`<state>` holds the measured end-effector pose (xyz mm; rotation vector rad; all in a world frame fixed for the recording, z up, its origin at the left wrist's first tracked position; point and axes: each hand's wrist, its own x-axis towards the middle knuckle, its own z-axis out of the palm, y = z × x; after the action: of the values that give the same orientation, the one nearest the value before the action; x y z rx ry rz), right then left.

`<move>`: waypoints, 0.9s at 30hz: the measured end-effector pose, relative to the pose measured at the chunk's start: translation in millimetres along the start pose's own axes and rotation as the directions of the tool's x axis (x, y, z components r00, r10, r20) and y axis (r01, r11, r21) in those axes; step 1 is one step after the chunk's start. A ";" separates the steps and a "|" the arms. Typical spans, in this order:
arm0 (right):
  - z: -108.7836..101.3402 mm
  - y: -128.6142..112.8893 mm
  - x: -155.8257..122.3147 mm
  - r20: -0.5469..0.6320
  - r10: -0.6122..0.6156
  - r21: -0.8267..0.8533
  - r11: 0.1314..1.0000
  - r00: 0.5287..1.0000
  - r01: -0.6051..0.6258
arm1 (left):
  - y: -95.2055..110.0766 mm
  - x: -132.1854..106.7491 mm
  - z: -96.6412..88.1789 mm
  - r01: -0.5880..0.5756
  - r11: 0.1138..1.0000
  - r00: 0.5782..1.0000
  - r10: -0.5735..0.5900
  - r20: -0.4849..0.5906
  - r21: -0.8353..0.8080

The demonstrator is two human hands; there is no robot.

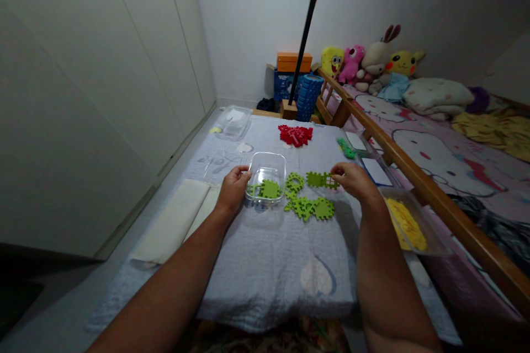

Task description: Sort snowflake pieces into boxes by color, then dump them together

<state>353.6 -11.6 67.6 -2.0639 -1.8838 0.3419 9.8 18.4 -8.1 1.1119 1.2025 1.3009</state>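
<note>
My left hand (233,187) is closed on the left rim of a clear plastic container (267,161), which holds a few flat green toothed pieces (269,189). Between the fingertips of my right hand (351,178) is the right end of a joined strip of green interlocking building pieces (316,179). Just below that strip, several loose green pieces (305,208), some ring-shaped or gear-like, lie on the cloth beside the container.
Red pieces (295,135) are heaped at the table's far side. Along the right edge stand containers with green pieces (346,149) and yellow pieces (408,224). Another clear container (234,123) is at the far left, folded cloth (176,220) nearer. A wooden bed rail (397,162) borders the right.
</note>
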 end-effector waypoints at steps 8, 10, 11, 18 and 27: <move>6.2 -9.5 -3.4 -0.015 0.055 -0.205 0.977 0.998 -0.057 | 1.0 -0.6 1.4 0.004 1.000 1.000 -0.004 0.001 -0.022; 12.1 -11.9 -4.3 -0.053 0.072 -0.277 0.957 0.996 -0.084 | 0.5 -0.3 1.2 0.000 1.000 1.000 0.000 0.003 -0.024; 15.6 -13.3 -4.8 -0.068 0.080 -0.310 0.946 0.994 -0.097 | 0.4 -0.3 1.1 0.000 1.000 1.000 0.000 0.004 -0.025; 31.2 -14.9 -7.8 -0.158 0.079 -0.326 0.937 0.984 -0.127 | -1.5 -0.1 0.4 -0.006 1.000 1.000 0.006 0.007 -0.009; 12.6 -66.4 -11.9 -0.384 -0.215 0.227 0.921 0.898 0.317 | -1.8 0.6 0.3 0.010 1.000 1.000 -0.010 0.008 0.004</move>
<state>286.6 -17.4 81.6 -1.5314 -1.7493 0.1482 10.3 19.0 -9.9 1.1114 1.2033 1.2855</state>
